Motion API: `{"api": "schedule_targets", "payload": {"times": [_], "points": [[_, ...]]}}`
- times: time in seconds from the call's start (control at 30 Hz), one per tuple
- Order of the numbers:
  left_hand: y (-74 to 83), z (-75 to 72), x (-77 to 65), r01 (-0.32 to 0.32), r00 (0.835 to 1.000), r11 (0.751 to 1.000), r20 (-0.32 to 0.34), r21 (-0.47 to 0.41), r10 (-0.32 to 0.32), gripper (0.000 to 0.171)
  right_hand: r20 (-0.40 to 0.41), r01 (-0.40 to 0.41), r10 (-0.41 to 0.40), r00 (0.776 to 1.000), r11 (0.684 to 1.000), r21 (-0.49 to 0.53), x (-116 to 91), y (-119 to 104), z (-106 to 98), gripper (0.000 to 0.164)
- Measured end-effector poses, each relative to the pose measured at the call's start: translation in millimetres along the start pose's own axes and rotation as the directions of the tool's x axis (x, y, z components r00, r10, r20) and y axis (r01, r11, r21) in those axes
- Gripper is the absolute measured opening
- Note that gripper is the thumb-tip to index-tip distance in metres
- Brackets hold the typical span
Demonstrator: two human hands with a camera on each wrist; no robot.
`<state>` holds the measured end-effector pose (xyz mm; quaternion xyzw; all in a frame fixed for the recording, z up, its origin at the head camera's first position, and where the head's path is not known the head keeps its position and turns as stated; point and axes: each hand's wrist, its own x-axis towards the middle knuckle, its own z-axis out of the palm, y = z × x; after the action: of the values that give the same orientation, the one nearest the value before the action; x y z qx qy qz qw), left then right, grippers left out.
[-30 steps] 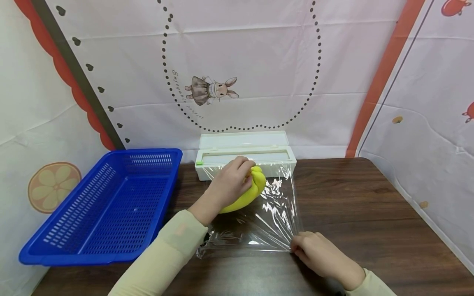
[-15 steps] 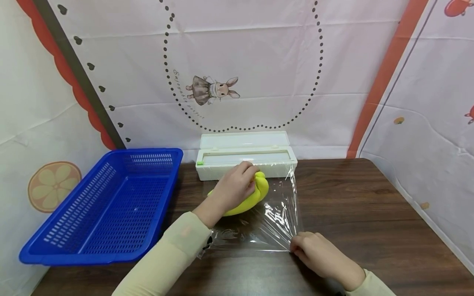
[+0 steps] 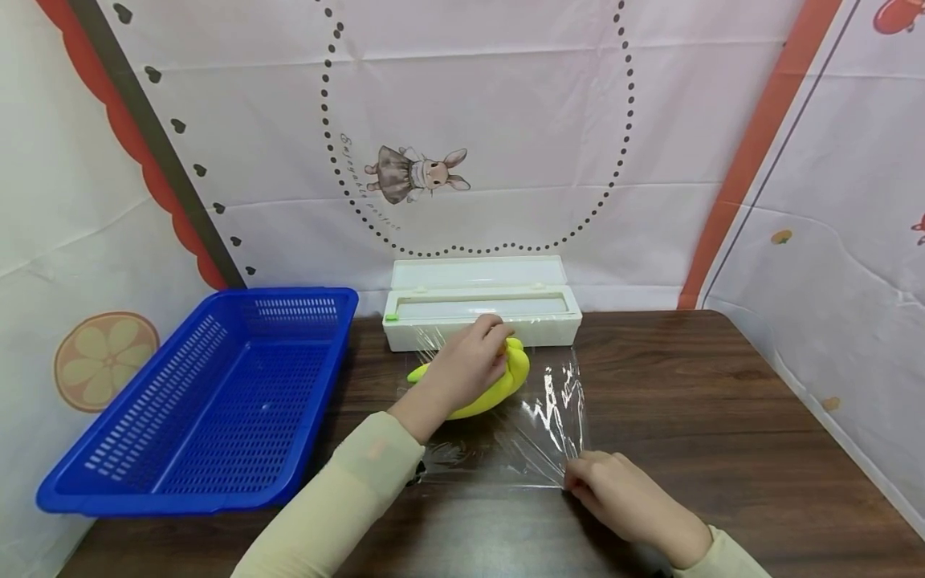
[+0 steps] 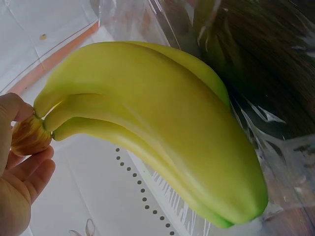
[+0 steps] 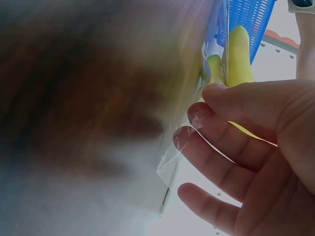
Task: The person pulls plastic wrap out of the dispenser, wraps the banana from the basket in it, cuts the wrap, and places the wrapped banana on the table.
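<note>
A bunch of yellow bananas (image 3: pixel 499 393) with greenish tips lies over a sheet of clear plastic wrap (image 3: pixel 538 433) drawn out from a white wrap dispenser (image 3: pixel 484 333). My left hand (image 3: pixel 466 365) pinches the brown stem (image 4: pixel 30 136) of the bananas (image 4: pixel 147 113) between thumb and fingers, as the left wrist view shows. At the near right corner of the wrap, my right hand (image 3: pixel 617 491) pinches the film. In the right wrist view the thumb and first fingers of that hand (image 5: pixel 246 132) hold the film edge, while the little finger stands apart.
A blue slotted basket (image 3: pixel 318 417) stands at the left of the brown wooden table (image 3: pixel 686 401). The dispenser's lid (image 3: pixel 477 274) is raised against the printed cloth (image 3: pixel 506 120) behind it. Cloth also hangs along both sides.
My left hand has shifted slightly right and nearer with the bananas. The wrap has slackened, with fewer taut creases. My right hand keeps its place at the corner.
</note>
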<state>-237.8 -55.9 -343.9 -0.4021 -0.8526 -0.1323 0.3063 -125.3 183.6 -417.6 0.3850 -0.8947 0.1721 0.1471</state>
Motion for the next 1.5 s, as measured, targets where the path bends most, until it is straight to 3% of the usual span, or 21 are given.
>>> {"api": "schedule_targets", "payload": {"times": [0.2,0.57,0.83,1.17,1.5], "points": [[5.2,5.4,5.0,0.014,1.0,1.0,0.018,0.0,-0.014,0.024,0.014,-0.027,0.027,1.0,1.0,0.007,1,-2,-1,0.022],[13.6,22.6,14.4,-0.049,0.999,0.997,-0.009,0.064,0.05,0.02,0.002,-0.029,0.029,1.0,1.0,0.002,2,-3,-2,0.022],[20.8,35.8,19.7,-0.016,0.997,0.988,0.078,0.15,0.005,0.026,-0.035,-0.006,0.006,0.999,1.0,-0.013,2,-3,0,0.023],[29.7,40.3,20.9,0.028,0.984,0.991,0.168,0.134,-0.05,0.031,-0.046,0.002,-0.002,0.999,1.0,-0.003,3,-3,1,0.023],[35.9,40.5,15.7,0.032,0.982,0.992,0.18,0.119,-0.053,0.04,-0.055,0.004,-0.005,0.998,1.0,-0.007,5,-3,1,0.024]]}}
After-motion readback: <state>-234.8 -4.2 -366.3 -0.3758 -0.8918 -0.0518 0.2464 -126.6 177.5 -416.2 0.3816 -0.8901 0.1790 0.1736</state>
